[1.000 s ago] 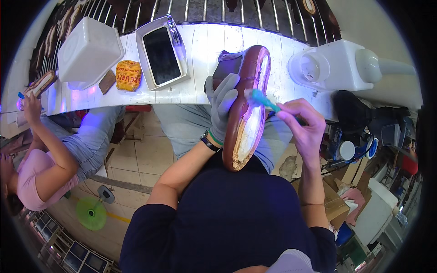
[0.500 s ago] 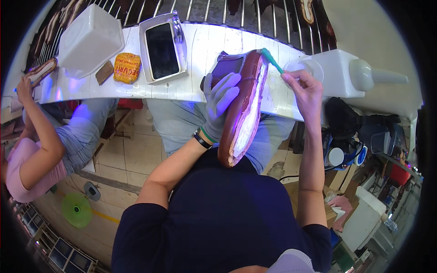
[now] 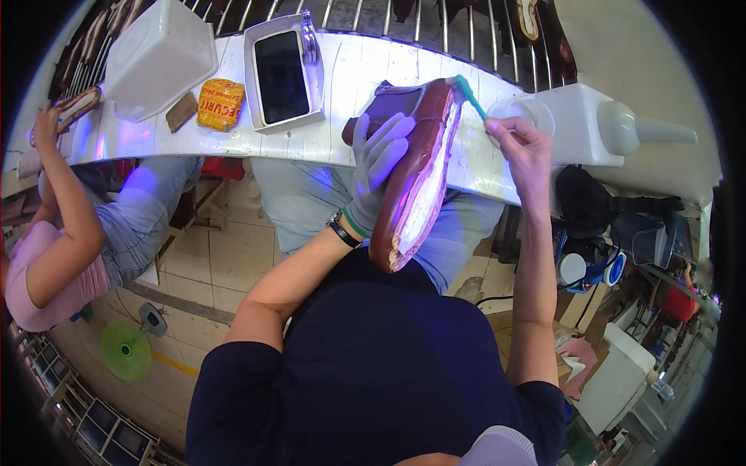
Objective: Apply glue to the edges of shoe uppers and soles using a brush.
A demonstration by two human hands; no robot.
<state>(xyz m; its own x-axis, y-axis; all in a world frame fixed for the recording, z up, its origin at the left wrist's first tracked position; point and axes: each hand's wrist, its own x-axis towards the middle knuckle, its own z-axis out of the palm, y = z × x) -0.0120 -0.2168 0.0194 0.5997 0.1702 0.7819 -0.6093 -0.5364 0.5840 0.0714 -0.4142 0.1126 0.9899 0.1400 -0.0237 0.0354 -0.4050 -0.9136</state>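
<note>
In my left hand [image 3: 379, 159], which wears a thin grey glove, is a brown leather shoe [image 3: 398, 203] lying on its side, with its long pale underside [image 3: 423, 206] turned to the right. My gloved fingers spread over the shoe's dark opening and side; the palm is hidden. A small green brush [image 3: 475, 105], like a toothbrush, is pinched between the thumb and fingers of my bare right hand [image 3: 528, 151]. Its bristle end touches the edge of the underside at the shoe's far end.
On the white table [image 3: 350, 58] are a phone in a white box [image 3: 317, 105], a yellow wrapped lump [image 3: 221, 105], a brown block [image 3: 181, 112] and a white container [image 3: 155, 66]. Right stands a white jug [image 3: 579, 128]. A metal rack [image 3: 482, 39] lies beyond; a co-worker's hand [image 3: 47, 124] holds another shoe piece.
The shoe's near end has risen slightly in the picture. The brush's tip has shifted a little to the right along the far end. The co-worker's hand has moved up.
</note>
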